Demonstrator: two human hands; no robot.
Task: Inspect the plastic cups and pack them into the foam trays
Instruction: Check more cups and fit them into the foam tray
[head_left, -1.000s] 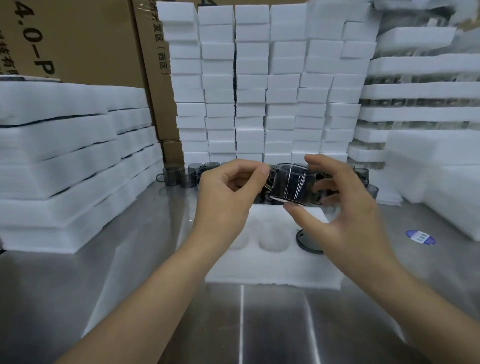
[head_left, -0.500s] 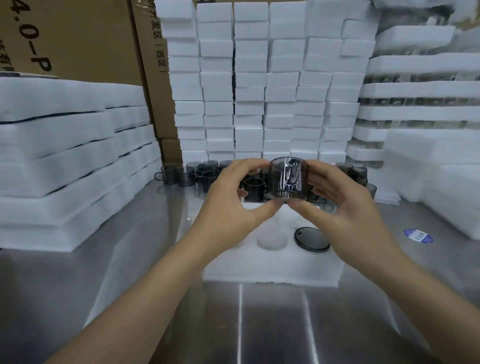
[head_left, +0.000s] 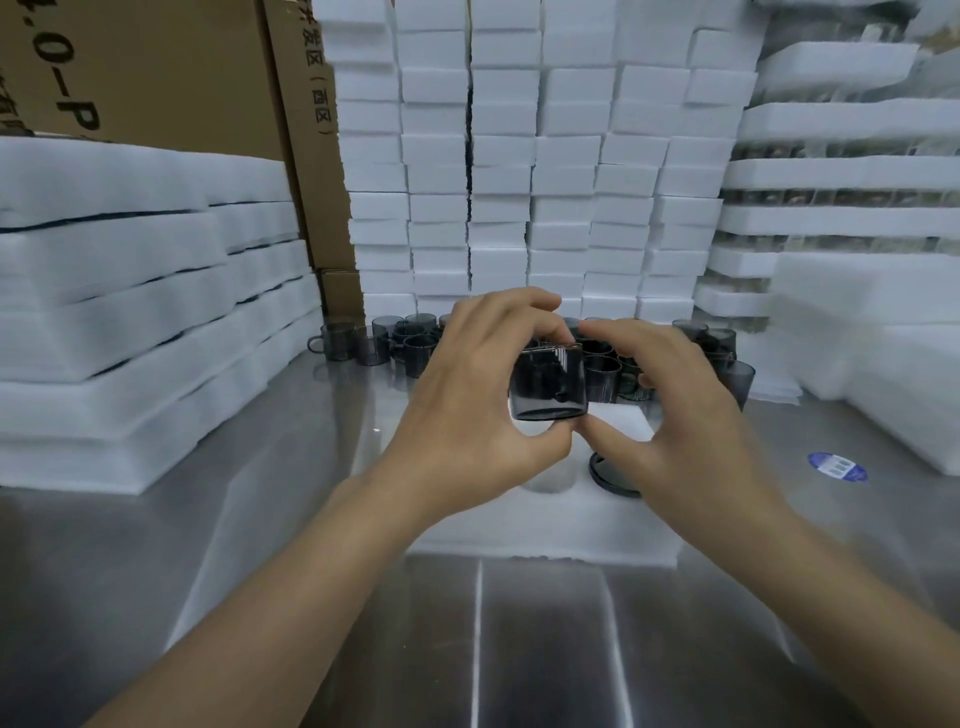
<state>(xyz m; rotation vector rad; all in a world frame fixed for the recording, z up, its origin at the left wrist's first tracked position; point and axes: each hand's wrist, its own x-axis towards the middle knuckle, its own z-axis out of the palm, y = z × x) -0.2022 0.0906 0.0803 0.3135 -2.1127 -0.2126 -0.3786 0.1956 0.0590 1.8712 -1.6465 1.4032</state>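
Observation:
A smoky grey transparent plastic cup (head_left: 548, 382) hangs above the white foam tray (head_left: 545, 525), held between both hands. My left hand (head_left: 478, 410) curls round its left side, thumb under the base and fingers over the rim. My right hand (head_left: 675, 410) pinches it from the right, thumb at the base and fingertip at the rim. The tray has round pockets; one cup (head_left: 610, 475) sits in a pocket at the right, partly hidden by my right hand. Several more grey cups (head_left: 395, 343) stand crowded behind the tray.
Stacks of white foam trays (head_left: 130, 322) line the left side of the steel table (head_left: 519, 649). Foam blocks (head_left: 519, 182) tower at the back, with filled trays (head_left: 841, 171) on the right. Cardboard boxes (head_left: 156, 67) stand at the back left. A blue sticker (head_left: 837, 466) lies at the right.
The cup has been turned in my hands, from tilted sideways to upright. Both hands have closed in tighter around it and stayed above the tray.

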